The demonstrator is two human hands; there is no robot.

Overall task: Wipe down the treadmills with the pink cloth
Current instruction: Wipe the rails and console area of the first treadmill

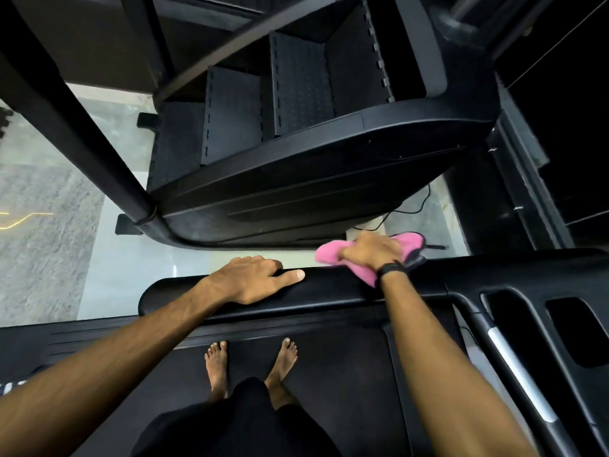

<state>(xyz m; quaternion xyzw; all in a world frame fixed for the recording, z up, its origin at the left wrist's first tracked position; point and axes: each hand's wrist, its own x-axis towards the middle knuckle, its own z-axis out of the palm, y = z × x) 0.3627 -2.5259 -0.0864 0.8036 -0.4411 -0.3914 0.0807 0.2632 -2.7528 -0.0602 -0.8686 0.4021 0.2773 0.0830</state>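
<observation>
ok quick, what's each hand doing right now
left hand: open, resting on the black handrail
right hand: fingers gripping the pink cloth

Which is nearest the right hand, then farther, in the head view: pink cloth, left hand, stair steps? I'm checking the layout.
From the right hand:
1. Pink cloth, gripped in it on the rail.
2. Left hand, to its left on the same rail.
3. Stair steps, beyond the rail.

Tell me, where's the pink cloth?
In the head view, the cloth is right of centre, bunched in the right hand on top of the black rail, right of the left hand.
</observation>
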